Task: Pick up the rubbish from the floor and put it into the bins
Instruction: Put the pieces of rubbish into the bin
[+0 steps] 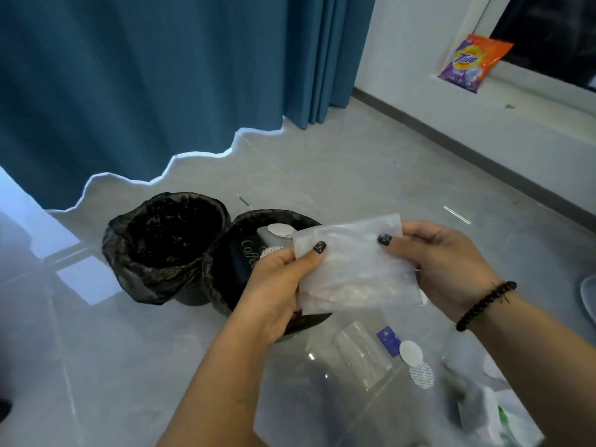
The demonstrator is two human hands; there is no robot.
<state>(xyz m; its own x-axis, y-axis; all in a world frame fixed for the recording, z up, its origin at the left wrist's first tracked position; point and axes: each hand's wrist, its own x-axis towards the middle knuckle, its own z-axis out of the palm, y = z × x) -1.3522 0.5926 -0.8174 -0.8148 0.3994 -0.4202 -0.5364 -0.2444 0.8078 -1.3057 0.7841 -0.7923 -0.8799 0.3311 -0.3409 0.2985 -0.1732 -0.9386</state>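
Both my hands hold a translucent white plastic packet [353, 266] up over the right bin. My left hand [280, 282] pinches its left edge with the thumb on top. My right hand [438, 259] pinches its upper right corner. Two bins lined with black bags stand side by side on the floor. The left bin [138, 253] looks dark inside. The right bin [222, 253] holds a black coffee packet [245, 256] and a pale container with a foil lid [280, 232]. More rubbish lies on the floor below my hands: a clear wrapper [361, 356], a blue packet [388, 340] and two round foil seals [416, 362].
A blue curtain [145, 85] hangs behind the bins. An orange detergent bag [472, 61] leans on the window ledge at the upper right. Crumpled plastic and paper [483, 401] lie at the lower right. A thin stick [242, 200] lies on the glossy tiles behind the bins.
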